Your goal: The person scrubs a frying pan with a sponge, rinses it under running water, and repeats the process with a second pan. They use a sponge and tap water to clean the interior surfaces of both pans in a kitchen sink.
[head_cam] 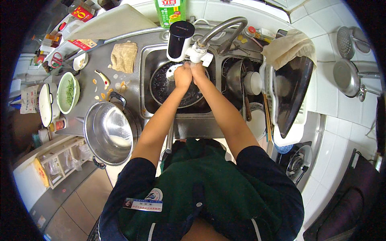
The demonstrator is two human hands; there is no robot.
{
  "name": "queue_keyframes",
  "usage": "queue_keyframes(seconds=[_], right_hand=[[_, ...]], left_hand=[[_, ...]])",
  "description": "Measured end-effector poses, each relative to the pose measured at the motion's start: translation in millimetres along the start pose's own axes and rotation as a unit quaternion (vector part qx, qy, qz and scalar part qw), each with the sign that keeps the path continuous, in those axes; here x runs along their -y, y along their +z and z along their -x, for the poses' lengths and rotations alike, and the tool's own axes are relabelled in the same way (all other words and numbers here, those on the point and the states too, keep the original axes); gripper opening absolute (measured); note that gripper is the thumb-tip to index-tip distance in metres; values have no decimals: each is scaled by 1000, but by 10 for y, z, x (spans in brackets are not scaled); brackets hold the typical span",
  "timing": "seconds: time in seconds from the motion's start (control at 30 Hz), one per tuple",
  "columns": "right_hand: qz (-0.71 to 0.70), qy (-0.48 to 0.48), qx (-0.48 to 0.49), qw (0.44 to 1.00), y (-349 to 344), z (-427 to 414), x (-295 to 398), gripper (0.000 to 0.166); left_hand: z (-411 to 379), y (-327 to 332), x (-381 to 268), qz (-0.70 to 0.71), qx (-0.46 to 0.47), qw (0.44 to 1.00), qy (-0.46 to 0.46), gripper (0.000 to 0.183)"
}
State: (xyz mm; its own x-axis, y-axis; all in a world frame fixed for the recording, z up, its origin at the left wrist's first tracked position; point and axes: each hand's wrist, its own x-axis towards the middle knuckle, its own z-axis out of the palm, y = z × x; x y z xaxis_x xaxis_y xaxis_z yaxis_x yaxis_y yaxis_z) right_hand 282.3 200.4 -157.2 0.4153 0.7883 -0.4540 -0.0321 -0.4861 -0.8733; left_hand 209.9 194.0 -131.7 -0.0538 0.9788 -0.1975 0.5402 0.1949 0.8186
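Observation:
My two hands meet under the faucet's white water-filter head (197, 54), over the left basin of a steel sink (145, 90). My left hand (183, 77) has its fingers curled and presses against my right hand (197, 73). What lies between the fingers is hidden. Beside my left hand shows a white piece with dark spots (171, 73), too small to name surely. Below both hands a large round dark pan (162, 95) sits in the basin, wet and speckled with light.
To the left stand a steel pot (113, 132), a tan cloth (124, 57), a peeler (102, 79) among food scraps and a green basket of beans (68, 92). Rightward are a saucepan (235, 75), a white bowl (252, 82) and a black wok (291, 93). The curved faucet (224, 22) arches overhead.

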Motion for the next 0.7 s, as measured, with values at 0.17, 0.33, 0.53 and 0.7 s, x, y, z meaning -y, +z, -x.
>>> queue_keyframes(seconds=[0.17, 0.33, 0.53, 0.7], right_hand=[[-82, 26, -53, 995, -138, 91, 189, 50], [-128, 161, -42, 978, -312, -36, -56, 45], [-437, 229, 237, 837, -196, 372, 209, 49], [-540, 182, 173, 804, -187, 166, -31, 50]], left_hand=[[-118, 53, 383, 132, -13, 984, -120, 57], [-85, 38, 304, 219, 51, 967, -120, 51], [-45, 44, 315, 60, 104, 992, 41, 38], [215, -344, -208, -130, -89, 950, 269, 25]])
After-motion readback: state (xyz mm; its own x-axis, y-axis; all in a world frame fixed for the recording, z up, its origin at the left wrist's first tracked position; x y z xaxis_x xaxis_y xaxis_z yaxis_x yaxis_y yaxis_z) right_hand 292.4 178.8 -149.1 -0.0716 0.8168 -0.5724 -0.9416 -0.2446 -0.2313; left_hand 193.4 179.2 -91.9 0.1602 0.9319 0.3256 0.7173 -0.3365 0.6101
